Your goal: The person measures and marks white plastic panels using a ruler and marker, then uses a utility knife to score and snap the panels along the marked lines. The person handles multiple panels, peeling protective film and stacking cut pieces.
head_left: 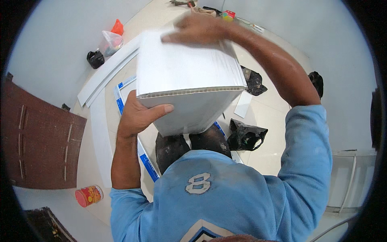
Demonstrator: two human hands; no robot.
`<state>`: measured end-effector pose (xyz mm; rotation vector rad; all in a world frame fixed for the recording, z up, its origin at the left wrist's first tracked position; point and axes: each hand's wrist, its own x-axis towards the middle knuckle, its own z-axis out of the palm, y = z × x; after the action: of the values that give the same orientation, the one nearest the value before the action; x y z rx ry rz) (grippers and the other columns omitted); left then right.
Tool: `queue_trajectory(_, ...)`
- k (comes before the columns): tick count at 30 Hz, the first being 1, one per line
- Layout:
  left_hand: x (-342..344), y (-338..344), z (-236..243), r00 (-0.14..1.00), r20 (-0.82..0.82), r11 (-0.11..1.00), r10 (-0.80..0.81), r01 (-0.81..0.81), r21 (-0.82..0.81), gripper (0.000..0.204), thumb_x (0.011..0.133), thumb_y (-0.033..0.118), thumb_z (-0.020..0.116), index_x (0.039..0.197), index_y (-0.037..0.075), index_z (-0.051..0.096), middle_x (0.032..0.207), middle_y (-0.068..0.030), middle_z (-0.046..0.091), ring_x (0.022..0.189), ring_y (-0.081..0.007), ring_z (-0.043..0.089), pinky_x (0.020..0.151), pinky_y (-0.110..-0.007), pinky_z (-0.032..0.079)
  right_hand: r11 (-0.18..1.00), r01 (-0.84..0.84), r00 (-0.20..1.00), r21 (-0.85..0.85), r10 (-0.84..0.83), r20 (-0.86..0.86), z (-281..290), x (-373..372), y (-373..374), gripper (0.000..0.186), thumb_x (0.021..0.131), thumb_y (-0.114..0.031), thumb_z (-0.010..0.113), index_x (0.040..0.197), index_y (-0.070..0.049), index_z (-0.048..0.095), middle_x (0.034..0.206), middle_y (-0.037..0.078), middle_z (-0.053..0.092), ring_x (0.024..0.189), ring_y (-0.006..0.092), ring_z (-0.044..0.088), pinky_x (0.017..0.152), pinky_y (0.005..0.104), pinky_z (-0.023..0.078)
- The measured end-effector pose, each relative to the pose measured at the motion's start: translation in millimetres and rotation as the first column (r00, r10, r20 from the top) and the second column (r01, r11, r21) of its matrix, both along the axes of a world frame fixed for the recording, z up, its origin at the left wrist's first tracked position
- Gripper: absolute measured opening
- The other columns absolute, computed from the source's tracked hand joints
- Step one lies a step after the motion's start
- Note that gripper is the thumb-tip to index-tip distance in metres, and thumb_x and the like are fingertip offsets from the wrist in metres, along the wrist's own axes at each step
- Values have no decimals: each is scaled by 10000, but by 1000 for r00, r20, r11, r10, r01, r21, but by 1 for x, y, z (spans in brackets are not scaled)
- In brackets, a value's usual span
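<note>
The person holds a white panel (187,72) in front of the chest, above the floor (274,117). It is a ribbed, hollow plastic sheet; its near cut edge shows small cells and bends downward, so a second face hangs below the fold. The left hand (137,115) is clamped on the near left corner, thumb on the lower face and fingers hidden behind. The right hand (197,30) lies flat on the far edge with fingers spread, pressing and not closed around it.

Around the panel the room is tight on the left: long white strips (107,74) lie on the tiles near the wall, and a brown door (40,141) stands further left. On the right the tiles are more open.

Two black bags (246,137) lie crumpled just beside the panel on the right; I cannot tell what is in them. A clear bag (112,41) and an orange one (117,27) sit by the far wall. A red can (88,196) lies on its side near the left elbow.
</note>
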<state>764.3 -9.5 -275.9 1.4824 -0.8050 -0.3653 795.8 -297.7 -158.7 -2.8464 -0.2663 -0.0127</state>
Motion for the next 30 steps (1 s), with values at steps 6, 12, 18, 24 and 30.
queue_trajectory(6, -6, 12, -14, 989, -14, 989, 146, -146, 18, 252, 922, 114, 861, 1113, -46, 822, 967, -143, 827, 865, -183, 764, 779, -338, 621, 893, -26, 710, 449, 332, -621, -138, 3, 11, 1079, 1011, -896, 364, 1532, 20, 600, 1491, 311, 623, 1403, 387, 603, 1187, 566, 460)
queue_trajectory(12, 2, 10, -21, 987, 3, 985, 159, -159, -63, 315, 942, 201, 873, 1129, -44, 811, 993, -160, 824, 831, -183, 763, 760, -349, 627, 983, 58, 958, 176, -5, -288, -71, 20, 17, 1111, 932, -944, 474, 1242, 81, 766, 1070, 291, 785, 1025, 362, 779, 887, 526, 610)
queue_trajectory(18, 30, -26, -11, 924, -38, 924, 381, -380, 37, 359, 982, 274, 844, 1156, -33, 780, 959, -175, 805, 840, -224, 782, 755, -375, 634, 943, -216, 704, -254, 331, 629, 57, -40, 24, 664, 961, -570, 797, 1375, -59, 709, 906, 187, 809, 674, 285, 807, 593, 367, 682)
queue_trajectory(24, 78, -50, -26, 890, 17, 878, 456, -454, 151, 445, 1020, 383, 801, 1147, -43, 774, 972, -194, 789, 843, -254, 779, 740, -385, 627, 924, 250, 604, -288, 84, 793, 55, -101, 8, 552, 975, -621, 761, 1125, -93, 701, 719, 124, 733, 599, 287, 749, 543, 397, 617)
queue_trajectory(30, 106, -38, -26, 862, -10, 862, 507, -507, -8, 491, 973, 410, 848, 1157, -38, 771, 952, -157, 790, 824, -212, 764, 728, -358, 624, 543, 768, 640, -339, -644, 419, -90, -98, -193, 710, 1027, -741, 575, 1232, -73, 705, 1099, 241, 779, 1037, 411, 767, 899, 582, 592)
